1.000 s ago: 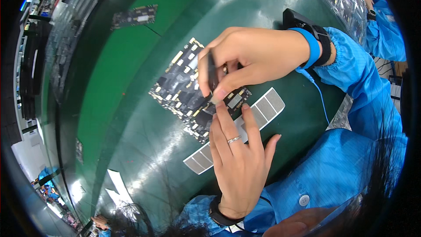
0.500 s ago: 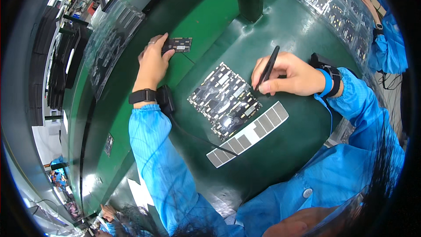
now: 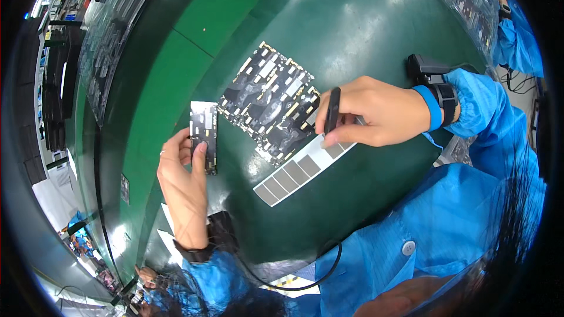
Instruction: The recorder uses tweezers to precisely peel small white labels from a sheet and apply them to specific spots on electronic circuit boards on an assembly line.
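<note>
A small, narrow, dark rectangular circuit board with pale metal patches [image 3: 204, 137] is held left of the frame's centre by the left hand [image 3: 183, 183], whose fingers are closed round its lower end, the thumb laid along its right edge; the board is stood roughly upright in the picture, over the boundary between the lighter green strip and the dark green glossy table surface [image 3: 364, 23]. To the right of centre, a slim black pen-like tool [image 3: 332, 110] is pinched between the thumb and curled fingers of the right hand [image 3: 376, 111], with the tool pointed downward at the upper right end of a long white strip bearing a row of grey rectangular pads [image 3: 299, 170]. This strip is laid diagonally across the middle of the frame, from lower left to upper right. Just above it, touching or overlapping its upper edge, a larger black panel of several joined circuit boards with gold contacts [image 3: 270, 103] is laid flat and tilted on the table. Both forearms are covered by bright blue sleeves [image 3: 487, 117], and black wrist straps are worn, a dark cable being trailed from the left one toward the lower centre. Trays of similar boards [image 3: 108, 41] are seen at the upper left rim.
</note>
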### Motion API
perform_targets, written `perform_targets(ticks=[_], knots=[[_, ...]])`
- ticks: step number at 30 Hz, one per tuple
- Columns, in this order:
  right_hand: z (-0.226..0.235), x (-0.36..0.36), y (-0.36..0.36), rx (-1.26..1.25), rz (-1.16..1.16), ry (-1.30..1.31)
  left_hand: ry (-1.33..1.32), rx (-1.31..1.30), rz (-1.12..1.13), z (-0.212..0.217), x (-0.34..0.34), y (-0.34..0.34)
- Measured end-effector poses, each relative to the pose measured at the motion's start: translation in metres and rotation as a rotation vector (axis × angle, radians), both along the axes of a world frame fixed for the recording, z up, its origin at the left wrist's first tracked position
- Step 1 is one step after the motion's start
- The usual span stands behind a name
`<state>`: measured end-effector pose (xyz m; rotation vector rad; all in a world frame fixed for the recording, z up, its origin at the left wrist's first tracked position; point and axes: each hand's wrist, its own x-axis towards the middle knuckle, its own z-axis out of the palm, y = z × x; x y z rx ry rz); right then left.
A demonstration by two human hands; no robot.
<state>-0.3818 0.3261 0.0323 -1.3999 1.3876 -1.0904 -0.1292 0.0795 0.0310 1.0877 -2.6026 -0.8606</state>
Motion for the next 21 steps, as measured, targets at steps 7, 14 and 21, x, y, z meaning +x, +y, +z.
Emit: perform_targets(ticks=[7,14,21], knots=[[-0.003,-0.004,0.004,0.052,-0.016,0.061,0.014,-0.011,-0.495,0.029,-0.012,0.155],[-0.001,-0.007,0.0,0.073,-0.009,0.084,-0.103,-0.231,-0.569,0.006,-0.017,0.193],[0.003,-0.005,0.002,0.078,-0.066,-0.074,-0.095,-0.28,-0.516,0.005,-0.022,0.199]])
